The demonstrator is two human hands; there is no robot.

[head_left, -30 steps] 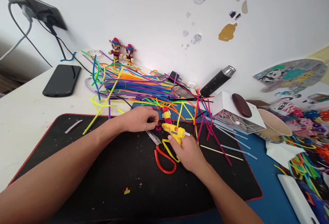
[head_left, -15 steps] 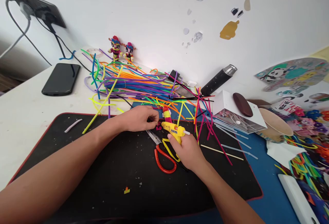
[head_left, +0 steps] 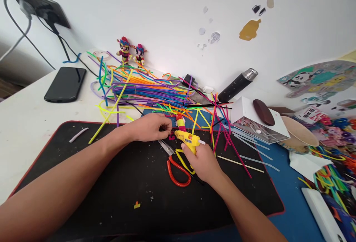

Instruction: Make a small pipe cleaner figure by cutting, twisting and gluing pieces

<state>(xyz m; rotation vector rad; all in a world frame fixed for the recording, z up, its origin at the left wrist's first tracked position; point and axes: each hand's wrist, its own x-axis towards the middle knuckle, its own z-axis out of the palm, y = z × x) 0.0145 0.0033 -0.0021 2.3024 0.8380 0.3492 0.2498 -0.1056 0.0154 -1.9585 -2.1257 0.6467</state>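
Observation:
My right hand point(head_left: 204, 160) is wrapped round a yellow glue gun point(head_left: 191, 140), a white glue stick showing at its back end. The gun's nozzle points left, towards the fingertips of my left hand point(head_left: 154, 126). Those fingers are pinched together; what they hold, if anything, is too small to make out. Just beneath them a small dark-red curled piece point(head_left: 171, 135) shows. Behind the nozzle is a small red and yellow figure point(head_left: 180, 121), partly covered by the gun. Scissors with red handles point(head_left: 179, 175) lie below, beside a bent yellow pipe cleaner point(head_left: 183, 162).
A heap of coloured pipe cleaners point(head_left: 150, 90) spreads behind the black mat point(head_left: 111, 197). Two small dolls point(head_left: 124, 51) stand against the wall. A phone point(head_left: 66, 84) lies left; a black flask point(head_left: 236, 86) and white box point(head_left: 250, 123) are right. Clear glue sticks point(head_left: 256, 147) lie nearby.
The view has shifted very slightly. Both hands and the glue gun keep nearly the same place and grip.

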